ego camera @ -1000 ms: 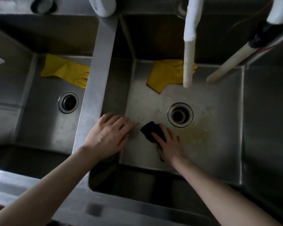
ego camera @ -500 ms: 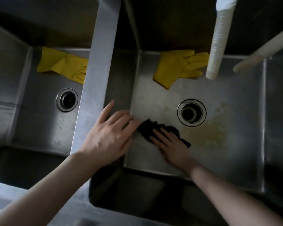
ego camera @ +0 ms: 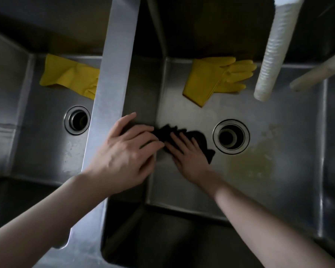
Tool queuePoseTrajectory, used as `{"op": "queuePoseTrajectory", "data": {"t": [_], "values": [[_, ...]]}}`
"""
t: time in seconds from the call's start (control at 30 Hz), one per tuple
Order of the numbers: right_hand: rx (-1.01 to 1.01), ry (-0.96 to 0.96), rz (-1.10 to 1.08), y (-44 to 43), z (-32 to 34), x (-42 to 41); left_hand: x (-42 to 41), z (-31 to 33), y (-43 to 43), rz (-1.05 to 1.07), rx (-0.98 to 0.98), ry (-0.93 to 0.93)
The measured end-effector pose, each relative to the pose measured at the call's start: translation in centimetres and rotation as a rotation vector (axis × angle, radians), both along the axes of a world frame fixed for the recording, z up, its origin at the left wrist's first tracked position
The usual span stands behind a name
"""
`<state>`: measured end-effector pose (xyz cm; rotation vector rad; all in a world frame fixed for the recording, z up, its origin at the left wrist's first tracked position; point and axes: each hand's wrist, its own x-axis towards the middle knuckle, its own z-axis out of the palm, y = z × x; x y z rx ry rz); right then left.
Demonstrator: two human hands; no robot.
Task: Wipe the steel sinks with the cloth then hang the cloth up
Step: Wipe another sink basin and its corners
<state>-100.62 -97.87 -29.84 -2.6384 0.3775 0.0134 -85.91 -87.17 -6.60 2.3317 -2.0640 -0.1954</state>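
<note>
A: Where does the job stand?
B: Midway, I judge. The right sink (ego camera: pixel 278 132) shows a yellowish stain (ego camera: pixel 253 163) beside the drain (ego camera: pixel 231 136); the left sink (ego camera: pixel 46 132) looks unwiped.
A: Hands?
B: The left hand (ego camera: pixel 124 153) rests spread on the divider (ego camera: pixel 112 74), fingertips touching the cloth (ego camera: pixel 184 135). The right hand (ego camera: pixel 190 155) presses flat on it, gripping nothing.
A: Remaining?
B: More wiping, then hanging it up.

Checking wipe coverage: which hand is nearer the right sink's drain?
Right. The right hand presses the cloth just left of the drain; the left hand sits farther left, by the divider.
</note>
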Motion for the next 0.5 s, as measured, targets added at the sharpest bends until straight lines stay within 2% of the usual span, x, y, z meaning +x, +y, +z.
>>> {"op": "queuePoseTrajectory", "data": {"t": [0.13, 0.2, 0.3, 0.4, 0.5], "values": [[-0.023, 0.025, 0.328, 3.9, -0.1, -8.7, -0.1, 0.1, 0.0, 0.004, 0.039, -0.014], [-0.038, 0.045, 0.394, 3.1, -0.2, -10.4, -0.1, 0.1, 0.0, 0.012, 0.041, -0.016], [0.005, 0.015, 0.195, 0.1, -0.1, -7.7, -0.1, 0.1, 0.0, 0.019, 0.031, -0.012], [0.055, 0.018, -0.058, -4.3, 0.2, -1.2, 0.0, 0.0, 0.0, 0.019, 0.026, -0.008], [0.069, 0.057, -0.153, -7.4, 0.8, 4.7, -0.1, 0.1, 0.0, 0.021, 0.031, -0.012]]}}
